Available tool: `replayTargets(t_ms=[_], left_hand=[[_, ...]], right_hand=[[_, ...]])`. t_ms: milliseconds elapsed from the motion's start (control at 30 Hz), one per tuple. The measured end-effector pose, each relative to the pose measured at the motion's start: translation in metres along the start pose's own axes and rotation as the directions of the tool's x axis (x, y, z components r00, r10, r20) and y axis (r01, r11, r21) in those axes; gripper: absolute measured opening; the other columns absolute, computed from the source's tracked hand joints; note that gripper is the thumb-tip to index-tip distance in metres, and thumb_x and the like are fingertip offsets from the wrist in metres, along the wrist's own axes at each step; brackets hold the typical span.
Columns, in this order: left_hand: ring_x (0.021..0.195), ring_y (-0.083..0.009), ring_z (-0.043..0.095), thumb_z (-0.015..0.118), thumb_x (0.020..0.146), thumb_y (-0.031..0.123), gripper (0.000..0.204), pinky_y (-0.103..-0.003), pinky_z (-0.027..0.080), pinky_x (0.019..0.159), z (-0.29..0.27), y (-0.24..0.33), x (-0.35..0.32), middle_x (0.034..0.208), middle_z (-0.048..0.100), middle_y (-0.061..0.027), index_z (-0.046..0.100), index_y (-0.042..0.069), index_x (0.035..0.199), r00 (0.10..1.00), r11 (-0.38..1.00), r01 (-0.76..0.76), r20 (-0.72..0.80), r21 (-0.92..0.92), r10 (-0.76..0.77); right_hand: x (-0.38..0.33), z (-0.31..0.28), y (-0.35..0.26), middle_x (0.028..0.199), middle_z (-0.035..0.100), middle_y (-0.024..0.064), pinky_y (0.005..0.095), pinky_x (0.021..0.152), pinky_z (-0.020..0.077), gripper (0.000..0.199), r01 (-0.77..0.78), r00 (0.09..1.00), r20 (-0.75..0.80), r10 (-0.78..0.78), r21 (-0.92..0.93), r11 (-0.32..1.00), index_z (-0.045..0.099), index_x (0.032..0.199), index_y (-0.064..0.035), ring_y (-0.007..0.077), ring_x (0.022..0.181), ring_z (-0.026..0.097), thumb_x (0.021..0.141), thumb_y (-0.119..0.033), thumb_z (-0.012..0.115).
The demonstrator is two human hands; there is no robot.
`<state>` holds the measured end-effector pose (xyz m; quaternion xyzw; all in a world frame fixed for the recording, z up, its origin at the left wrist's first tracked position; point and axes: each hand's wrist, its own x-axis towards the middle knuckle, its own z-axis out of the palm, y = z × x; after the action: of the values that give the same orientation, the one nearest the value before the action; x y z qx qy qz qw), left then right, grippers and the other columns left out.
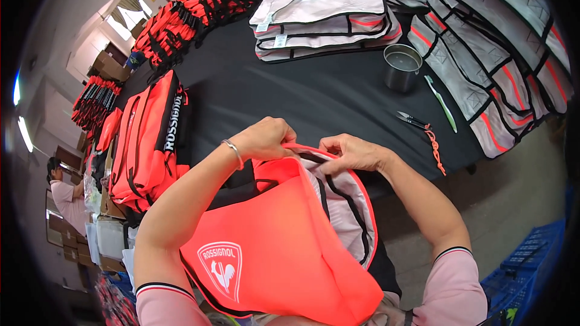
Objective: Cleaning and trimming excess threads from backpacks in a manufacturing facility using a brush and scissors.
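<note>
The hands hold the orange bag, its pale lining partly hidden.

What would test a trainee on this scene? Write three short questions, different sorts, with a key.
1. True or false: the toothbrush lies to the right of the metal cup.
2. Choose: the left grip and right grip both hold
A) the metal cup
B) the edge of the orange bag
C) the toothbrush
3. Fill in: the bracelet is nearer the ____ grip.

Key: 1 true; 2 B; 3 left.
</note>
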<state>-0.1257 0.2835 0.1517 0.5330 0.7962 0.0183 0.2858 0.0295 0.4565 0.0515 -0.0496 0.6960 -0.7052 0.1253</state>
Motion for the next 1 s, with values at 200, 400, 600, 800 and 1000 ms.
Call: replayTargets(t_ms=[200,400,600,800,1000], left_hand=[[0.077,-0.0358,0.066,0.074,0.074,0.025,0.022,-0.043,0.053,0.068,0.033,-0.001,0.020,0.081,0.068,-0.0155,0.066,0.005,0.079,0.956,0.941,0.152,-0.286,0.302,-0.063],[0.070,-0.0268,0.060,0.064,0.067,0.001,0.015,-0.037,0.050,0.060,0.091,-0.030,0.018,0.074,0.058,-0.0063,0.058,0.008,0.078,0.421,0.958,0.023,-0.872,0.286,0.250],[0.066,-0.0203,0.056,0.067,0.059,-0.003,0.026,-0.033,0.044,0.057,0.124,-0.025,-0.013,0.075,0.052,-0.0031,0.062,0.009,0.082,0.194,0.888,-0.182,-0.870,0.422,0.453],[0.067,-0.0204,0.055,0.067,0.051,-0.005,0.033,-0.033,0.043,0.056,0.139,-0.011,-0.046,0.076,0.051,-0.0033,0.058,0.008,0.080,0.144,0.889,-0.244,-0.892,0.388,0.429],[0.066,-0.0220,0.056,0.067,0.049,-0.009,0.036,-0.033,0.043,0.055,0.141,0.002,-0.058,0.075,0.052,-0.0047,0.056,0.007,0.080,0.141,0.855,-0.359,-0.884,0.374,0.446]], right_hand=[[0.036,-0.002,0.009,0.075,0.062,0.0040,0.0296,0.060,0.0450,0.032,-0.162,0.967,-0.226,0.120,-0.180,0.970,0.065,0.092,0.0003,0.0122,0.068,0.057,0.079,-0.029,0.072],[0.055,0.042,0.039,0.071,0.054,0.0091,0.0366,0.054,0.0505,0.015,-0.066,0.578,-0.470,-0.667,-0.841,0.536,0.053,0.078,-0.0012,0.0241,0.063,0.062,0.080,-0.011,0.065],[0.012,0.048,0.046,0.075,0.053,0.0047,0.0310,0.043,0.0486,0.008,0.084,0.572,-0.100,-0.814,-0.980,0.180,0.050,0.077,-0.0063,0.0199,0.059,0.062,0.076,-0.009,0.058],[-0.019,0.058,-0.011,0.108,0.060,0.0082,0.0315,0.071,0.0521,0.044,0.242,0.854,-0.294,-0.430,-0.508,0.827,0.060,0.114,-0.0069,0.0195,0.081,0.061,0.075,-0.019,0.075],[0.002,0.027,-0.017,0.114,0.058,0.0024,0.0272,0.083,0.0466,0.050,0.187,0.964,0.090,-0.249,0.434,0.881,0.057,0.125,-0.0051,0.0101,0.095,0.052,0.095,-0.045,0.057]])
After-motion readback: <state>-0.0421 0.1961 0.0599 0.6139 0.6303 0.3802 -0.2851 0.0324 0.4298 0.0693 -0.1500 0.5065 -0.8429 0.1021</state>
